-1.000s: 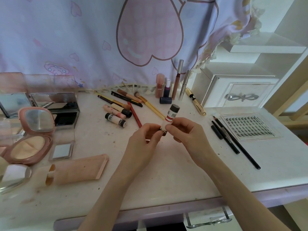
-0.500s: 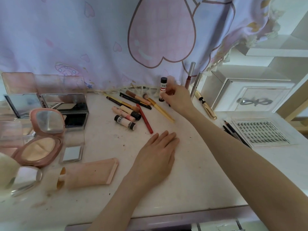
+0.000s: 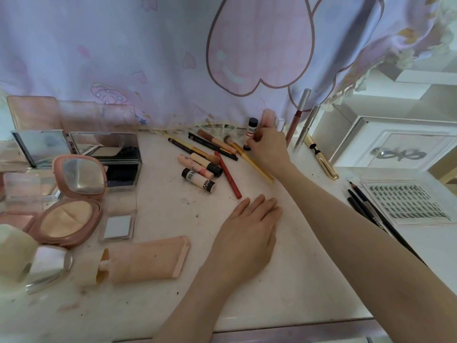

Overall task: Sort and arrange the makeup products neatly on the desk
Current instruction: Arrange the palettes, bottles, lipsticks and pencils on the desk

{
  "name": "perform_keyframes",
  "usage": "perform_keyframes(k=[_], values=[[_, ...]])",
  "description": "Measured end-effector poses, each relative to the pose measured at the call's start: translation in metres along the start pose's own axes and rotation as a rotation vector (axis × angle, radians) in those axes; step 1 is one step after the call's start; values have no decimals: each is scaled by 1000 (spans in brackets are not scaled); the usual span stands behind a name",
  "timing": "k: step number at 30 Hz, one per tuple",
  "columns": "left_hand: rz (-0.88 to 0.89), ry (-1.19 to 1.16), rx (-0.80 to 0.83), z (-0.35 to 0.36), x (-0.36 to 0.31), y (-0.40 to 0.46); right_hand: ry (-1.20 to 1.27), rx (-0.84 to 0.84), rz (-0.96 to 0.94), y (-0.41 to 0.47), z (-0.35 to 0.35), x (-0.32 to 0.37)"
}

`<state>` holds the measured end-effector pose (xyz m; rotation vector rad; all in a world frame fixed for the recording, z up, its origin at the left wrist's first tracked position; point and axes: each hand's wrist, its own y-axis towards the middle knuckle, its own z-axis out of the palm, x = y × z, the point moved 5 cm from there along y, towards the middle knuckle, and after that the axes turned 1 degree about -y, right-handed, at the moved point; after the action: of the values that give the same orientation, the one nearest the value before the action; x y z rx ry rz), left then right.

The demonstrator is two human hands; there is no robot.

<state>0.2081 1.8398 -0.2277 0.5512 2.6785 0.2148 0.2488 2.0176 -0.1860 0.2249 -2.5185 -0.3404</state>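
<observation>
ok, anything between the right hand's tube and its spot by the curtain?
Nothing visible. The right hand holds the white tube upright at the back of the desk, beside the pink bottle. Its base is hidden, so contact with the desk is unclear.

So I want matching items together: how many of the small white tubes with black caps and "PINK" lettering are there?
2. One white black-capped tube stands upright at the back by the curtain, at the right hand. The other lies flat in the pencil pile. More may be hidden behind the hand.
</observation>
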Motion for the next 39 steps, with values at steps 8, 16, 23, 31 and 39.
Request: perform_keyframes(k=[8, 16, 23, 31, 39], values=[[0, 63, -73, 2, 2, -1, -14, -32, 8, 2, 4, 3], [8, 34, -46, 1, 2, 0, 78, 18, -110, -28, -15, 13], [-19, 37, -44, -1, 2, -3, 56, 532, -288, -61, -9, 57], [-17, 36, -58, -2, 2, -7, -183, 623, -318, -78, 14, 74], [-12, 21, -20, -3, 3, -7, -18, 561, -254, -76, -12, 58]])
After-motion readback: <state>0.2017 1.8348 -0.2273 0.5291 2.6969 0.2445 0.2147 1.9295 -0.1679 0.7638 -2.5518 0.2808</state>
